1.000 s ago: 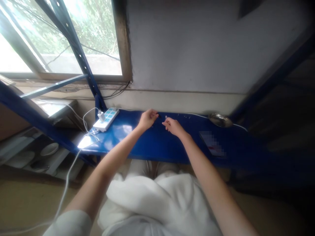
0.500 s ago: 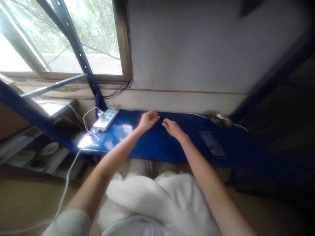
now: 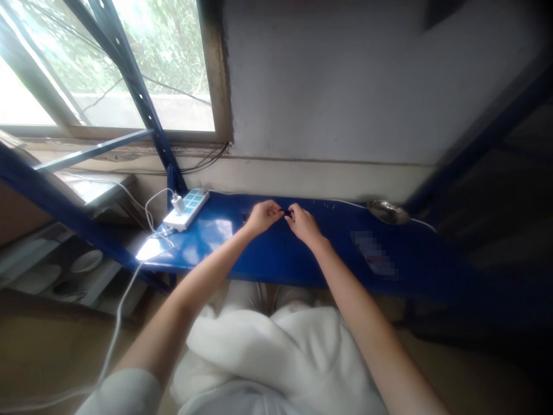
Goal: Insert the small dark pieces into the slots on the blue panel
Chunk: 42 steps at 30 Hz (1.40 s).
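Note:
Both hands meet above the middle of a blue shelf top. Between their fingertips is a small black piece, too small to name more exactly. My left hand pinches its left end, fingers closed. My right hand pinches the right end with thumb and fingers. A small dark thing shows just left of my left hand, partly hidden by it. Several tiny pale pieces lie near the back edge, to the right of my right hand.
A white power strip with a plugged-in charger sits at the left end. A shiny metal bowl stands at the back right. A blurred flat rectangle lies right of my right arm. Blue uprights frame the shelf.
My hands have come slightly lower and closer to me. My right hand has turned, its fingers now higher on the black piece. The dark thing beside my left hand now shows.

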Each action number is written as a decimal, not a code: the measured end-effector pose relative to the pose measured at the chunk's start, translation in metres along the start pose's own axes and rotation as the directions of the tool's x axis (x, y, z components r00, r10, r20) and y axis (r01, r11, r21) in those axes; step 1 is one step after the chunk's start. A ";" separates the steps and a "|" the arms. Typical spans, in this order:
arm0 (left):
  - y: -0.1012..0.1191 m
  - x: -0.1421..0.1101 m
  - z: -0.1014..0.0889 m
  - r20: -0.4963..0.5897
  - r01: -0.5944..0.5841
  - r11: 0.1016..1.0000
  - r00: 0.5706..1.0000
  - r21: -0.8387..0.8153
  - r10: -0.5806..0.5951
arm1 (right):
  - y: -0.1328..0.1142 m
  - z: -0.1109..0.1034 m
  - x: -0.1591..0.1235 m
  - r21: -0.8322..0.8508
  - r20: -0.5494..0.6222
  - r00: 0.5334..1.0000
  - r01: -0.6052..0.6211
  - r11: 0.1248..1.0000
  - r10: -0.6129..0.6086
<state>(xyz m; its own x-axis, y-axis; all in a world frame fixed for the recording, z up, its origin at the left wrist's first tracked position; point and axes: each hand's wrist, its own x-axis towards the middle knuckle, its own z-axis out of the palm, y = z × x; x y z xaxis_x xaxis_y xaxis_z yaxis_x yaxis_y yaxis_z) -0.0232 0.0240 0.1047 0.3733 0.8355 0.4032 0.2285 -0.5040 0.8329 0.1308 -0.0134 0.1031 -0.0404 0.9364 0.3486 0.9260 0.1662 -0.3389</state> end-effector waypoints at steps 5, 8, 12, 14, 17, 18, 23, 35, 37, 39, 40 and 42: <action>0.004 -0.001 0.000 0.024 -0.007 0.998 1.000 0.063 0.005 | 0.001 0.004 0.000 -0.001 -0.008 1.000 0.013 1.000 -0.013; 0.005 -0.001 0.001 0.036 -0.024 0.993 0.999 0.114 0.020 | 0.002 0.005 -0.001 0.015 -0.010 1.000 0.017 1.000 -0.017; 0.004 -0.002 0.003 0.058 -0.057 0.986 0.997 0.153 0.049 | 0.004 0.006 -0.002 0.023 -0.023 0.999 0.023 0.999 -0.022; 0.002 -0.001 0.004 0.064 -0.066 0.983 0.996 0.173 0.056 | 0.005 0.006 -0.002 0.019 -0.013 1.000 0.023 1.000 -0.022; -0.001 0.000 0.007 0.069 -0.076 0.978 0.996 0.194 0.064 | 0.006 0.008 -0.002 0.018 -0.003 1.000 0.016 1.000 -0.016; -0.002 0.000 0.008 0.070 -0.079 0.977 0.995 0.200 0.066 | 0.006 0.009 -0.002 0.021 -0.003 1.000 0.012 1.000 -0.012; -0.005 0.003 0.010 0.084 -0.081 0.976 0.994 0.202 0.065 | 0.009 0.013 -0.001 0.070 0.004 1.000 0.011 0.997 -0.011; -0.042 -0.027 0.022 -0.312 0.121 0.986 0.938 -0.111 -0.150 | 0.024 0.050 0.011 0.354 0.001 0.995 -0.097 0.930 0.103; -0.055 -0.036 0.023 -0.366 0.193 0.967 0.899 -0.164 -0.241 | 0.030 0.063 0.015 0.393 0.001 0.987 -0.147 0.908 0.160; -0.066 -0.042 0.024 -0.385 0.234 0.954 0.876 -0.188 -0.291 | 0.034 0.076 0.019 0.369 -0.008 0.981 -0.177 0.913 0.193; -0.070 -0.045 0.025 -0.388 0.244 0.950 0.870 -0.197 -0.304 | 0.035 0.082 0.021 0.353 0.000 0.980 -0.184 0.917 0.197; -0.075 -0.049 0.026 -0.391 0.254 0.944 0.863 -0.211 -0.320 | 0.034 0.093 0.025 0.327 0.033 0.979 -0.199 0.924 0.199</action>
<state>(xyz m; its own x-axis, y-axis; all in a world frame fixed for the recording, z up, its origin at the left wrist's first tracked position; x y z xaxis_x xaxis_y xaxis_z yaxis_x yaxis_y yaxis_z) -0.0350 0.0147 0.0126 -0.1022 0.9679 0.2298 0.1205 -0.2172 0.9687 0.1266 0.0442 0.0186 0.1328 0.9604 0.2451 0.7406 0.0682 -0.6685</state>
